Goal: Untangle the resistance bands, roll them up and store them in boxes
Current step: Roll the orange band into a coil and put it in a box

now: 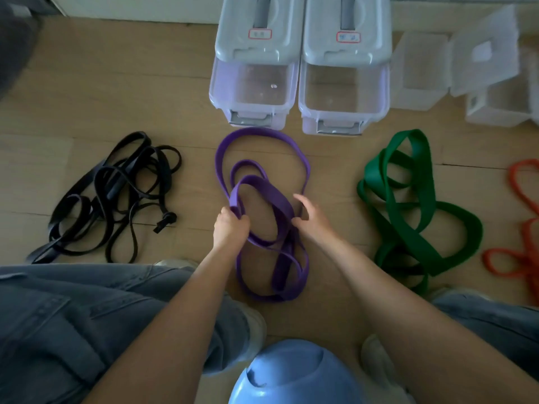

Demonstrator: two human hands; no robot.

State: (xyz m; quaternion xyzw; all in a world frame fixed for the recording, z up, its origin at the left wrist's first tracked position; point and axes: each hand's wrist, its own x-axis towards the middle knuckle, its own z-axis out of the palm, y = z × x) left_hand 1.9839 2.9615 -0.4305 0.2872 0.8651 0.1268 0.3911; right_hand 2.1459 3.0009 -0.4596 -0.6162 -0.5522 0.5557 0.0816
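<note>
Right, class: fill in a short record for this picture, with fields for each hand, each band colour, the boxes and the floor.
left hand: grips a loop of the purple band
right hand: fingers loosely curled at the band's right strands; the grip itself is unclear
black bands: tangled heap, left of the purple
green band: loose tangle, right of the purple
orange band: at the right edge, partly cut off
clear boxes: two, side by side beyond the purple band, lids tipped back
floor: wood planks
</note>
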